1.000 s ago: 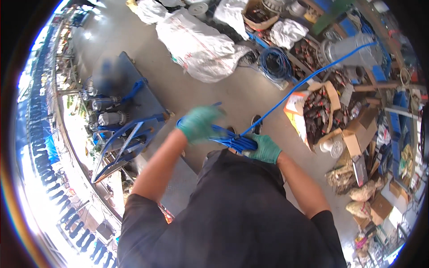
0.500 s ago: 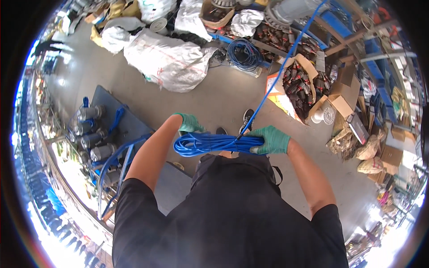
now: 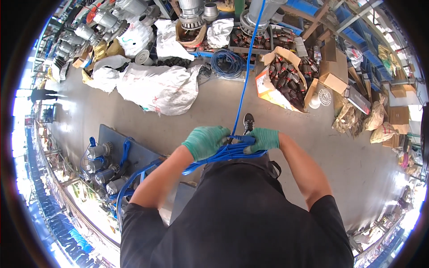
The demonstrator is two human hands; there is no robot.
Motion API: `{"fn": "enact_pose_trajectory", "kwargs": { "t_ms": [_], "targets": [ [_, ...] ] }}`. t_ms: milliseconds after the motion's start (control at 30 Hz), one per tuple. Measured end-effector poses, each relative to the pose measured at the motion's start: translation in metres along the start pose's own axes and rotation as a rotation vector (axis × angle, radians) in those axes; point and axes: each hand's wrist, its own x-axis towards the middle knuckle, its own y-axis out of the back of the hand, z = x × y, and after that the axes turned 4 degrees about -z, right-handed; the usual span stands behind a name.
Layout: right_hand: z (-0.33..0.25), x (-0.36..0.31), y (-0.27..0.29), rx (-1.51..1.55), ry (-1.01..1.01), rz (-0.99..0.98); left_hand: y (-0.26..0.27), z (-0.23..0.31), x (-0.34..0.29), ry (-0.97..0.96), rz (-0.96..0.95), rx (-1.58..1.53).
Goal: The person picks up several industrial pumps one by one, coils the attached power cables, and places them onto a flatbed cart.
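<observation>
A coiled bundle of blue cable [image 3: 228,154] lies across the front of my body at waist height. My right hand [image 3: 263,140], in a green glove, is closed round its right end, with the thumb along the coil. My left hand [image 3: 206,143], gloved the same way, is closed at the bundle's upper middle, where a strand of blue cable [image 3: 243,85] meets it; its fingertips are partly hidden. That strand runs taut upward past the frame's top edge. Below my left hand the bundle's left end shows partly behind my forearm.
A blue-framed cart [image 3: 134,147] with several grey motors [image 3: 107,175] stands to my left. Ahead lie a white sack [image 3: 156,87], a blue cable coil [image 3: 227,63] and an open carton [image 3: 290,80] of dark parts. Cardboard boxes [image 3: 335,71] and sacks [image 3: 374,114] line the right.
My left hand has moved right and inward, from the bundle's left end to the rising strand near its middle. My right hand stays on the right end. The view has shifted.
</observation>
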Motion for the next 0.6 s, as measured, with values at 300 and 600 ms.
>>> {"fn": "enact_pose_trajectory", "kwargs": {
  "t_ms": [300,600],
  "targets": [
    [0.094,-0.002,-0.034,0.705,-0.046,-0.128,-0.059,0.043,0.005,0.007,0.099,0.389],
    [-0.019,-0.051,-0.019,-0.131,-0.168,0.681,-0.014,0.027,0.067,-0.017,-0.226,0.376]
  ]
}}
